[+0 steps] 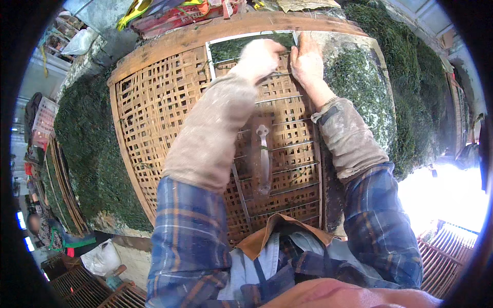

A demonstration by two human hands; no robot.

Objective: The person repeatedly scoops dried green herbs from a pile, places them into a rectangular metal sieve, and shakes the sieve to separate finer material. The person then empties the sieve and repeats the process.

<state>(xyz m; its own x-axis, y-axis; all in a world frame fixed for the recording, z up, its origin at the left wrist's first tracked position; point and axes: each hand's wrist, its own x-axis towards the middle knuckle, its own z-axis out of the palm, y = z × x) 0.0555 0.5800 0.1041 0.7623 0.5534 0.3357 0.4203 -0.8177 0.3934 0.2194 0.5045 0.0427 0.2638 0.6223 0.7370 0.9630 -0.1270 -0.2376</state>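
A framed woven bamboo screen (161, 100) lies before me, with a thin metal frame divided by crossbars (287, 148) on its right part. Dark green leafy matter, perhaps seaweed, (235, 50) fills the frame's far end. My left hand (262, 57), blurred and bent, is over the near edge of this filled part; whether it holds anything cannot be told. My right hand (308, 57) rests along the frame's right side, fingers pointing away and thumb against the bar. Nearer me, a long metal tool with a rounded end (264, 158) appears over the crossbars.
Green heaps flank the screen at left (96, 154) and right (408, 88). A pale board with scattered green matter (358, 84) adjoins the frame. A red crate (181, 17) stands beyond the screen. Another person (46, 223) is at far left, near a white plastic bag (101, 257).
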